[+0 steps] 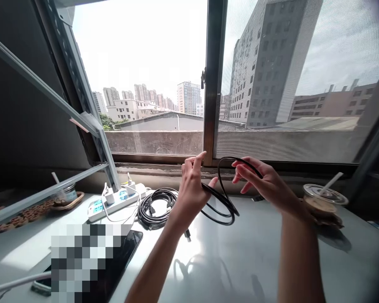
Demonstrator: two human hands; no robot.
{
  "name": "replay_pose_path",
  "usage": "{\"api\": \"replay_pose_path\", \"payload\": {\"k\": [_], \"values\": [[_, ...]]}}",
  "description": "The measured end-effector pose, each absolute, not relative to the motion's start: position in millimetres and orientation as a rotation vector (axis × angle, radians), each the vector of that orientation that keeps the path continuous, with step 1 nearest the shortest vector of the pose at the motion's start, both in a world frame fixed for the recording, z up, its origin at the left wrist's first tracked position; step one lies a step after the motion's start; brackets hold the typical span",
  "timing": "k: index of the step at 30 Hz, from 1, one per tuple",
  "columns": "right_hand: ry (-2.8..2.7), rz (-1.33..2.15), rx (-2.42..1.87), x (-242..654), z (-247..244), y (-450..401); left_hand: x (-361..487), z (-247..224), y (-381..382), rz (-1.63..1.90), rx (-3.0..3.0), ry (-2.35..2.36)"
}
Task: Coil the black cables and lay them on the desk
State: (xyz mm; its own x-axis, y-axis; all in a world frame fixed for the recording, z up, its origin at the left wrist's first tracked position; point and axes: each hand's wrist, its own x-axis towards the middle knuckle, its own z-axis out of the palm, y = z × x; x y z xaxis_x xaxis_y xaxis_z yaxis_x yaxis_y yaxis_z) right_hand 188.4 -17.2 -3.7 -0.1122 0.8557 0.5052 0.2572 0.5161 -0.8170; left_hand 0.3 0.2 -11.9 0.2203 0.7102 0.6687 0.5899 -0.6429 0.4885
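Note:
Raised over the table, my left hand (194,185) grips several loops of a black cable (229,206) between thumb and palm, its index finger pointing up. One connector of that cable hangs below my left wrist. To the right, my right hand (262,179) has its fingers spread, and a single strand of the same cable runs across them from the loops; a dark connector end shows just under this hand. A second black cable, coiled (156,208), lies on the table left of my left hand.
A white power strip (120,202) with plugs and white cords sits at the left back. Nearer is a dark tablet (123,261), partly pixelated. A lidded drink cup (324,202) stands right of my right hand. Metal shelf bars (47,189) cross the left side.

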Motion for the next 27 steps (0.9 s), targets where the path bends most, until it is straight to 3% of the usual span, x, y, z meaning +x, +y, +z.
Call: {"api": "replay_pose_path", "payload": {"k": [4, 11, 14, 21, 27], "values": [[-1.962, 0.658, -0.839, 172.0, -3.7, -25.9, 9.4, -17.1, 4.3, 1.594, 2.343, 1.211], [-2.133, 0.346, -0.867, 171.6, -4.0, -31.3, 9.8, -14.0, 5.1, 1.548, 2.323, 1.286], [-2.080, 0.361, -0.847, 174.3, -1.7, -30.9, 11.9, -13.8, 3.9, 1.636, 2.328, 1.330], [-1.823, 0.309, -0.880, 174.5, 2.8, -36.7, 15.8, -14.2, 2.8, 1.413, 2.148, 1.085], [-1.423, 0.308, -0.844, 183.4, 2.6, -27.2, 20.8, -11.5, -5.1, 1.438, 2.115, 0.962]]}}
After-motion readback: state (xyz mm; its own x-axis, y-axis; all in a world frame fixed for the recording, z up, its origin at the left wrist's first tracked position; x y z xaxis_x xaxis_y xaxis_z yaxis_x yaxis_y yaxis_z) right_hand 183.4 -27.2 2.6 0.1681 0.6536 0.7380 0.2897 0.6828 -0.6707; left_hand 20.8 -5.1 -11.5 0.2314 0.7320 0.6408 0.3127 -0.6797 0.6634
